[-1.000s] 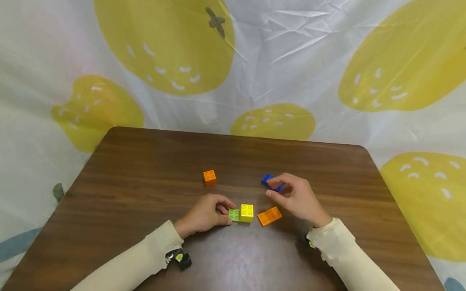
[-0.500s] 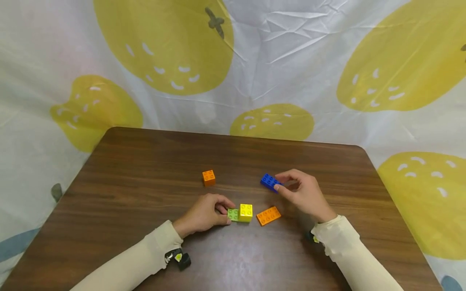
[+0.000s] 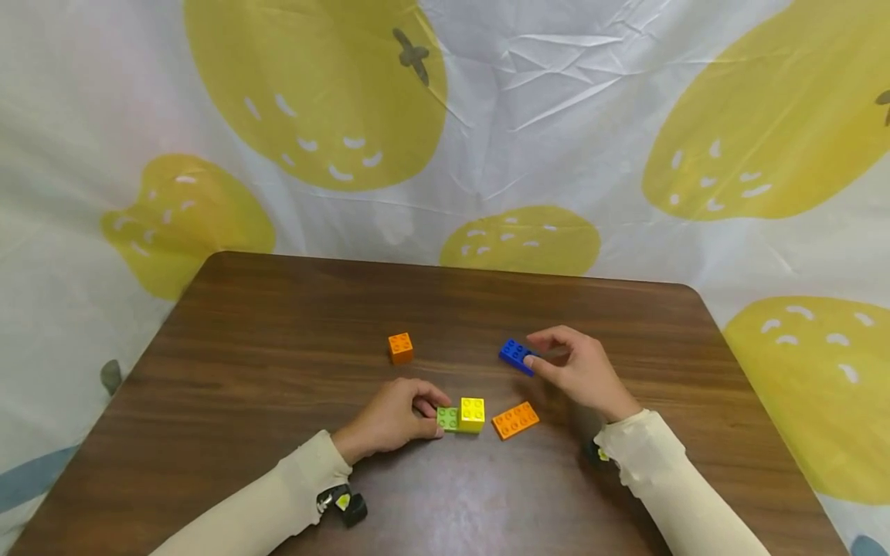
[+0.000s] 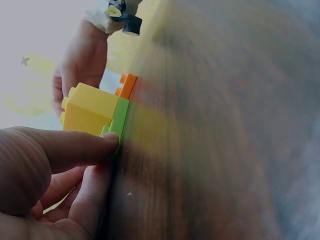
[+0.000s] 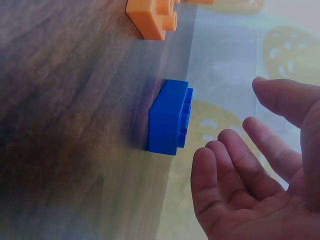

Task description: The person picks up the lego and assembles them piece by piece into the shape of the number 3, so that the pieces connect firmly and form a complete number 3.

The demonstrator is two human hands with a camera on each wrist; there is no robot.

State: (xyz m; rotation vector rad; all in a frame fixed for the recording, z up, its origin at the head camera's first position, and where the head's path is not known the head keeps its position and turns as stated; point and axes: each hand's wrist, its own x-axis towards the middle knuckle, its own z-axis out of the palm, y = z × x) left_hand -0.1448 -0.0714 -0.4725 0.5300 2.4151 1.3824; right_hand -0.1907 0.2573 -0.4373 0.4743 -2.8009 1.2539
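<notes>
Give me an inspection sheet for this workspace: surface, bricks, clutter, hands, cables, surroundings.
Surface: brown wood-grained table.
Bricks: yellow brick on one end of the green brick; long orange brick, small orange brick and blue brick lie separately.
Clutter: nothing seen.
Hands: left hand pinches the green brick; right hand is beside the blue brick, apart from it in the right wrist view.
Cables: nothing seen.
Surroundings: fruit-print cloth behind the table.
</notes>
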